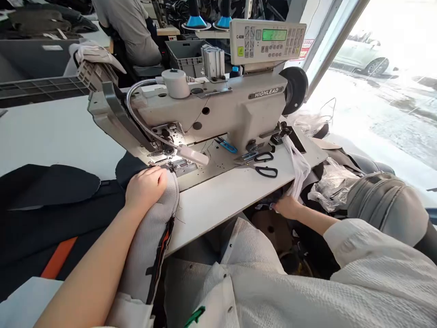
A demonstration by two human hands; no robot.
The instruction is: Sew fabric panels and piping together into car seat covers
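My left hand point(146, 186) rests closed on the grey ribbed fabric point(141, 246) beside the needle area of the sewing machine point(211, 109); whether its fingers pinch the fabric is hidden. Dark navy fabric point(85, 223) with an orange strip spreads to the left. Below the table's front edge at the right, my right hand point(288, 207) is closed near the lower end of a white cloth strip point(297, 166) and a small bluish item point(264, 206); what it grips is too small to make out. The lamp point(193, 155) lights the stitching area.
Black-handled scissors point(266, 165) and blue thread snips point(226, 145) lie on the machine bed and white table point(211, 200). A control panel point(268, 41) tops the machine. Grey covers point(389, 205) and plastic wrap point(332, 184) sit right. A seated person point(131, 32) is behind.
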